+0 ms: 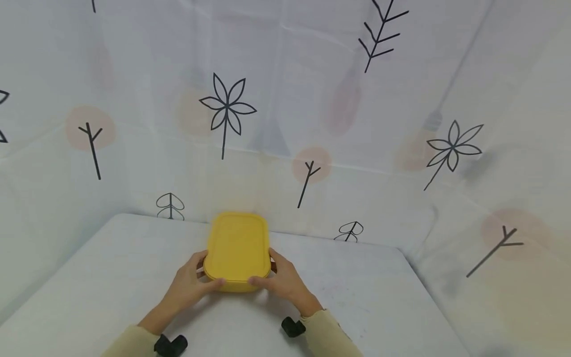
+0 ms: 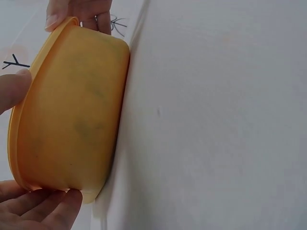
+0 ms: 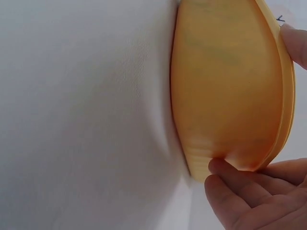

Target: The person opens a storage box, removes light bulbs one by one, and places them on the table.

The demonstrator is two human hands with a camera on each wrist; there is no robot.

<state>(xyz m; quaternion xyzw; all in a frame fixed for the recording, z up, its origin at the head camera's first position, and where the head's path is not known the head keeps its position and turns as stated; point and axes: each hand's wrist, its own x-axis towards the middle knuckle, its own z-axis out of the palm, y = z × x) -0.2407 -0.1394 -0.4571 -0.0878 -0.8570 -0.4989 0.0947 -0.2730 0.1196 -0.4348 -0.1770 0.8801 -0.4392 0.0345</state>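
Observation:
A yellow lidded food container (image 1: 237, 245) sits on the white table between my two hands, its lid on. My left hand (image 1: 189, 281) grips its left side, with the thumb at the near edge of the lid and the fingers along the wall. On the other side my right hand (image 1: 285, 278) holds it the same way, thumb at the front rim. Through the container's wall (image 2: 76, 115) in the left wrist view, dim darker patches show. In the right wrist view the fingertips (image 3: 223, 167) touch the wall below the lid's rim.
The white table (image 1: 357, 297) reaches back to a pale cloth backdrop (image 1: 276, 188) printed with plants. Black devices are worn at the left wrist (image 1: 171, 345) and the right wrist (image 1: 293, 327), by the cream sleeves.

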